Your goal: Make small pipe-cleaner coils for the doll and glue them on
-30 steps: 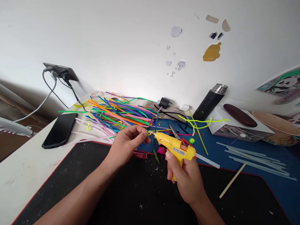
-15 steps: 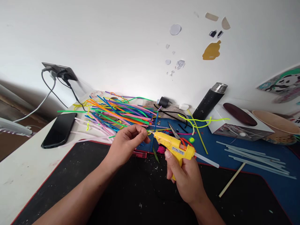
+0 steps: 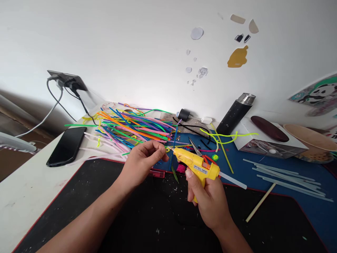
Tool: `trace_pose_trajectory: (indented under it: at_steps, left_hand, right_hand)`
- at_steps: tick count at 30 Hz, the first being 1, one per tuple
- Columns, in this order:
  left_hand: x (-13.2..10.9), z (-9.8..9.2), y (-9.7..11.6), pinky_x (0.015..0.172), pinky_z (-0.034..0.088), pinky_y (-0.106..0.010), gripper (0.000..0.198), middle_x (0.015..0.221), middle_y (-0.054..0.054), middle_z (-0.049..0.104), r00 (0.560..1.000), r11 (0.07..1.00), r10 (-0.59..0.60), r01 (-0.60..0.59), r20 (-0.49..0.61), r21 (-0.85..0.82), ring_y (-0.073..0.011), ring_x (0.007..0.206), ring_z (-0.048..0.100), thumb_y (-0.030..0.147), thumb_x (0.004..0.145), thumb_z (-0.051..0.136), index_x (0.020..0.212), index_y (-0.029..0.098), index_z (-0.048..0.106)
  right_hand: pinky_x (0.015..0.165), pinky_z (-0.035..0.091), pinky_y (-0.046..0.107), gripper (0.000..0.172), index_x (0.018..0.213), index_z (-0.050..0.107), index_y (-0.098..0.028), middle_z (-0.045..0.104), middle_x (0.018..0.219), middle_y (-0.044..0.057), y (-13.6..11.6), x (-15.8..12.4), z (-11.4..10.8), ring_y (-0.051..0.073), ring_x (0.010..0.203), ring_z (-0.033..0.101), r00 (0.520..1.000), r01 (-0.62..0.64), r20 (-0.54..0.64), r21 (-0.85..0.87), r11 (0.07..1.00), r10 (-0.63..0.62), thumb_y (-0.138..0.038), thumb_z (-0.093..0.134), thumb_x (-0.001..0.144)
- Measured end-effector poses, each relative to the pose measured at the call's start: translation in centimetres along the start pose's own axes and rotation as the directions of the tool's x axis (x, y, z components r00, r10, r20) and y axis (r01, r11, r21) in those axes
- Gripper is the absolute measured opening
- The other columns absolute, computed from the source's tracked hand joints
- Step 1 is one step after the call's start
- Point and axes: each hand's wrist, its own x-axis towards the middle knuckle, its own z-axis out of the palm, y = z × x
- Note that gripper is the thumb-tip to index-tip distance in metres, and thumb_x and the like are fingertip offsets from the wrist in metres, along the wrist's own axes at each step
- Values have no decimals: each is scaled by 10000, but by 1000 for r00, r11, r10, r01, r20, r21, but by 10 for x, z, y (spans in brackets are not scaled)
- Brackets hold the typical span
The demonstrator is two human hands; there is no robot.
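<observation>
My right hand (image 3: 207, 196) is wrapped round the grip of a yellow hot glue gun (image 3: 192, 162). A translucent glue stick (image 3: 233, 180) sticks out of its back end. The nozzle points left, close to the fingertips of my left hand (image 3: 146, 158). Those fingers are closed in a pinch, and what they hold is too small and hidden to name. A small yellow bit (image 3: 167, 149) shows right by the fingertips and nozzle; I cannot tell whether it is held. Behind the hands lies a pile of coloured pipe cleaners (image 3: 137, 124).
Red-handled scissors (image 3: 196, 147) lie behind the glue gun. Several spare glue sticks (image 3: 289, 178) and a wooden stick (image 3: 260, 202) are at right. A black flask (image 3: 235, 112) leans by a white box (image 3: 268, 140). A phone (image 3: 66, 146) lies at left, near cables (image 3: 79, 102) plugged into the wall.
The glue gun has shifted very slightly right in my right hand. My left hand stays in its pinch at the same spot.
</observation>
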Motion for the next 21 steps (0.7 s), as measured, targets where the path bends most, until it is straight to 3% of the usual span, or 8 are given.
trace_pose_trajectory:
  at_steps: [9,14,18,21]
  left_hand:
    - [-1,0,1,788,519,-322,306,770,-37,762,1000,1000,-10,10,-12,-14,-208,776,667,483,924,772,813,202,724]
    - [0,0,1,774,526,-324,317,769,-45,765,1000,1000,-7,7,-20,-19,-215,768,675,501,903,787,813,202,735]
    - [0,2,-2,782,533,-320,305,764,-45,769,1000,998,-24,23,-13,-67,-209,763,686,485,897,802,825,195,743]
    - [3,1,-4,767,541,-305,284,733,-37,756,997,978,-62,52,-48,-202,-189,729,685,450,868,834,808,185,749]
  right_hand:
    - [451,405,251,567,616,561,-223,529,456,-4,1,-1,-1,131,426,492,1000,-12,1,-4,1000,12,-625,607,1012]
    - [435,408,249,533,716,633,-208,529,452,-12,0,1,-1,137,415,495,998,-60,-23,28,998,60,-671,632,981]
    - [417,409,240,495,889,674,-188,573,507,-25,0,3,0,132,411,505,992,-119,-23,133,984,123,-679,668,954]
    - [442,439,246,469,943,671,-183,604,540,-25,2,7,-2,133,422,533,993,-104,-37,246,964,116,-651,683,958]
